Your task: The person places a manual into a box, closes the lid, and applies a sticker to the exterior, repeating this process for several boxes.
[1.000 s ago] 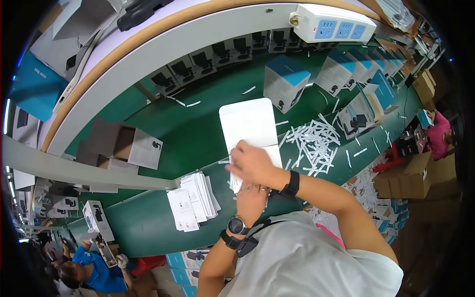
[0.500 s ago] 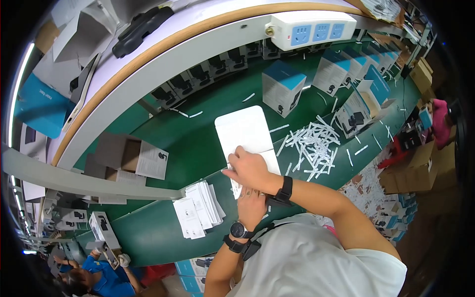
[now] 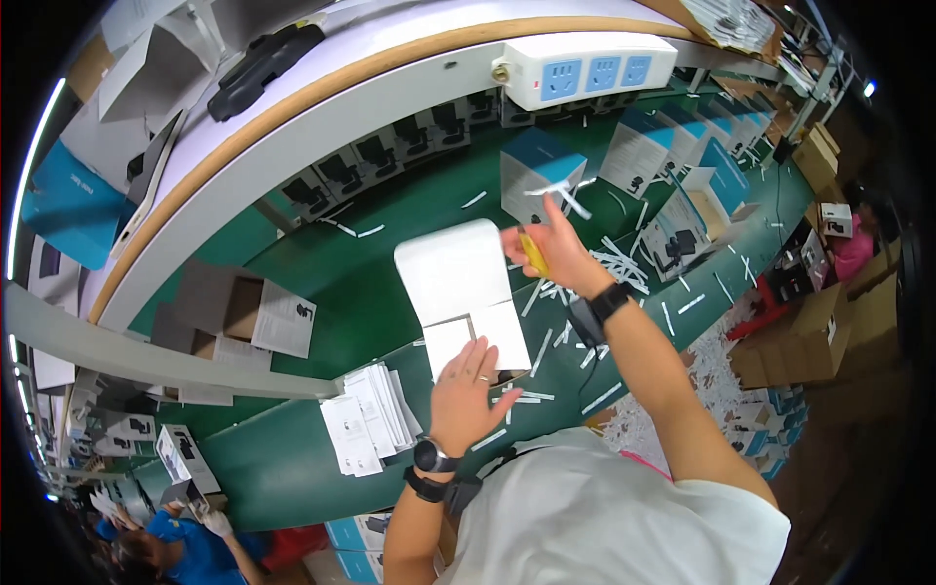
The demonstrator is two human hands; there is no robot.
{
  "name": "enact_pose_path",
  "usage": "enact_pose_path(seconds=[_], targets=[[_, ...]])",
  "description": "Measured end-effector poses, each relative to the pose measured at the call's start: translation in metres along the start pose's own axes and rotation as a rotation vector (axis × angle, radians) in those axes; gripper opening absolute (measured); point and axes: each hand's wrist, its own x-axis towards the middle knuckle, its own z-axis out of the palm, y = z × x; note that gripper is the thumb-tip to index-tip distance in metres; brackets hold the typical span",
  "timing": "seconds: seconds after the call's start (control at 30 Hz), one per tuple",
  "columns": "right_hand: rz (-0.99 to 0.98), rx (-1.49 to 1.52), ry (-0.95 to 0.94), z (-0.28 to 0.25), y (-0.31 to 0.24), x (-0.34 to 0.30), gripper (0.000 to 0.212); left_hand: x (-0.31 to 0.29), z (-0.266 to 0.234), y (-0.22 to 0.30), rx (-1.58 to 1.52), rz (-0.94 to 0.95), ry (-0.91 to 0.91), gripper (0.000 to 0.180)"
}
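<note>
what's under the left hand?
The left hand lies over the near part of a white box. The lid is open; two white flaps show, with a narrow gap between. Flaps and hand cover whatever is inside.

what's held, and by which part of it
The right hand grips a yellow tool, which part can't be told; whether it also holds the blurred white strips is unclear. The left hand rests on the open white box, gripping nothing.

Left fingers [image 3: 475, 362] touch the white box [image 3: 456, 277]; right fingers [image 3: 513, 248] hold a yellow tool [image 3: 533, 253].
</note>
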Motion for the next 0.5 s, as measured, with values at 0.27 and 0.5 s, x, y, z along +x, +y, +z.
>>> enact_pose_path(seconds=[0.27, 0.5], targets=[[-0.665, -1.678, -0.228, 0.075, 0.067, -0.065, 0.018, -0.035, 0.019, -0.036, -1.010, -0.343, 0.204, 0.025], [-0.852, -1.513, -0.241, 0.095, 0.079, -0.057, 0.020, -0.041, 0.014, -0.032, -1.015, -0.394, 0.209, 0.014]])
